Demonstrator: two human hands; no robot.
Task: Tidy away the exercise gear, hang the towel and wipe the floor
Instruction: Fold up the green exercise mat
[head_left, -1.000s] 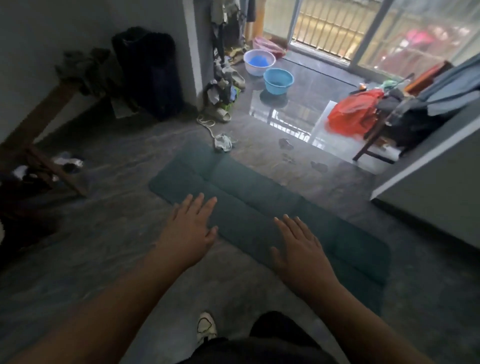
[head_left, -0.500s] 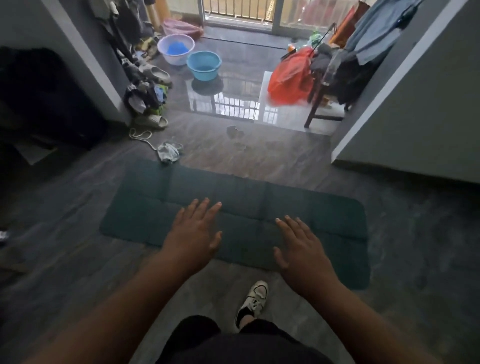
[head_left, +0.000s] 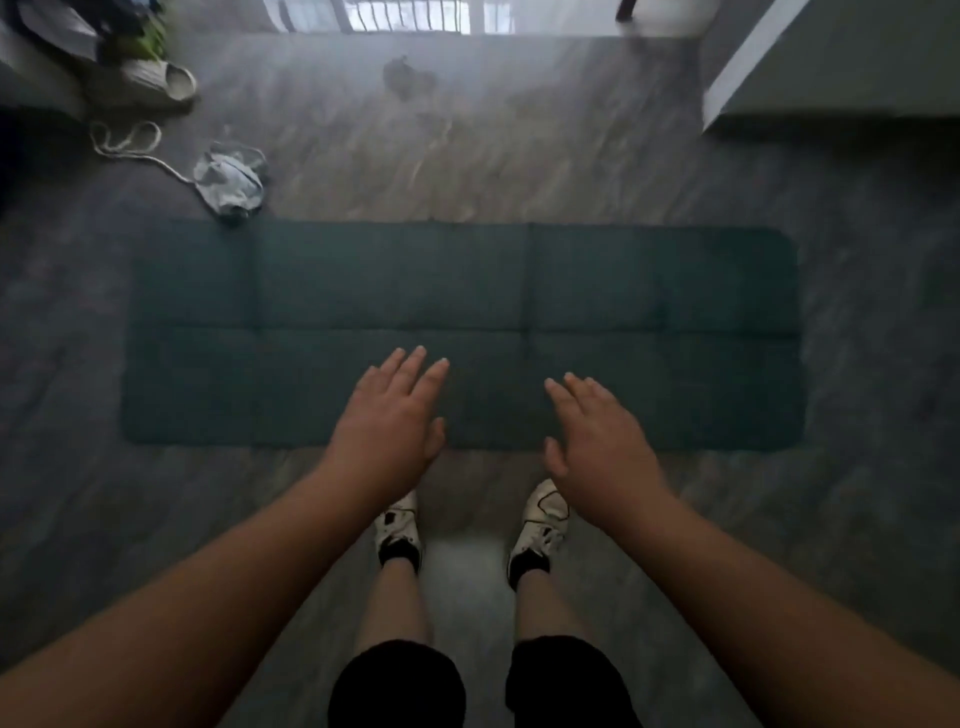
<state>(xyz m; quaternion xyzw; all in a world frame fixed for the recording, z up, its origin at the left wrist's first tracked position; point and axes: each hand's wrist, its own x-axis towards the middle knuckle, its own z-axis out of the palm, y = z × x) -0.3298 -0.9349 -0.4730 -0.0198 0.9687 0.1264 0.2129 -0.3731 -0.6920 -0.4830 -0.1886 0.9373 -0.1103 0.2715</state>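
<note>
A dark green exercise mat lies flat and unrolled across the grey floor, with fold creases dividing it into panels. My left hand hovers palm down over the mat's near edge, fingers apart, holding nothing. My right hand hovers beside it, also open and empty. A white rope lies coiled on the floor at the far left, running to a crumpled pale cloth just beyond the mat's far left corner. Dark wet marks stain the floor past the mat.
My two feet in white shoes stand just short of the mat's near edge. A pale slipper and a heap of clutter sit at the far left. A grey wall corner juts in at the far right.
The view has tilted down and closed in on the mat. Both feet now stand side by side at its edge. Both hands stay open over the near edge.
</note>
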